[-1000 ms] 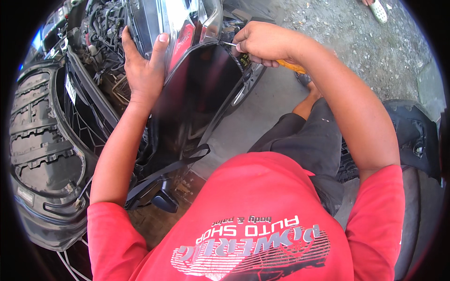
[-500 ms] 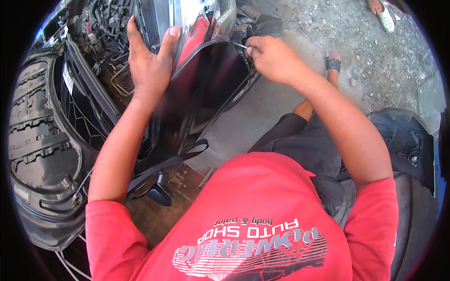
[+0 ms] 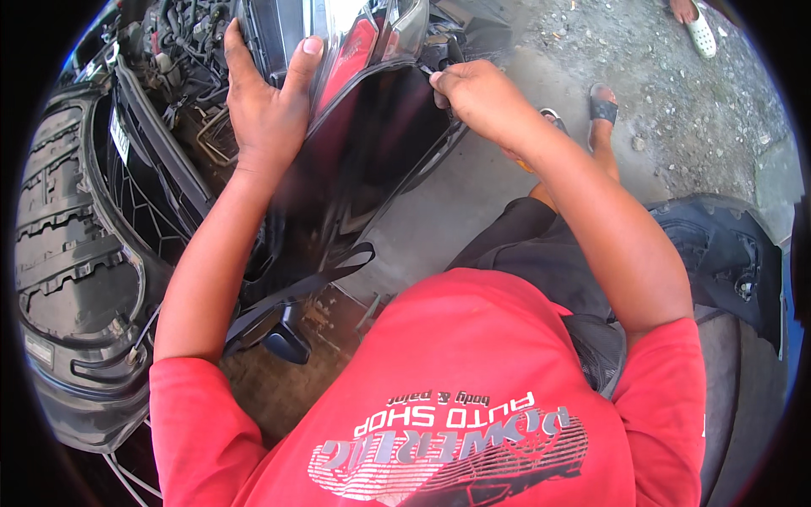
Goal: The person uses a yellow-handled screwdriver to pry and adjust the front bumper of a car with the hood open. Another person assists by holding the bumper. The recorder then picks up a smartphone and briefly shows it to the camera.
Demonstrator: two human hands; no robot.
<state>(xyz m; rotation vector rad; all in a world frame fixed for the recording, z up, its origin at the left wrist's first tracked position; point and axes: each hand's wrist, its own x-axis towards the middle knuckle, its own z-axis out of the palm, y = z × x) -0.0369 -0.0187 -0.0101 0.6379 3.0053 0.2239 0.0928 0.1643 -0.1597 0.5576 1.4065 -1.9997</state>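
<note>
A car headlight (image 3: pixel 291 24) with a clear lens and black housing stands at the top centre. My left hand (image 3: pixel 269 118) holds its near left side, thumb and forefinger spread along the housing; the other fingers are hidden. Below the lens spreads a glossy black body panel (image 3: pixel 363 127) that reflects red. At the panel's far right corner, my right hand (image 3: pixel 481 95) is closed in a pinch on a thin metal tool (image 3: pixel 427 71). Only a short end of the tool shows beside the black bracket area; the fingers cover the rest.
Engine parts and hoses (image 3: pixel 182 42) lie exposed at the upper left. A large black plastic liner (image 3: pixel 76 245) stands at the left. A black strap (image 3: pixel 338 269) hangs near a dark mirror-like part (image 3: pixel 287 342). Another person's foot in a pale clog (image 3: pixel 699 34) is on the gravel.
My right hand has shifted slightly up and left, turning so that less of the thin metal tool shows. My left hand stays on the headlight. A sandalled foot shows more fully.
</note>
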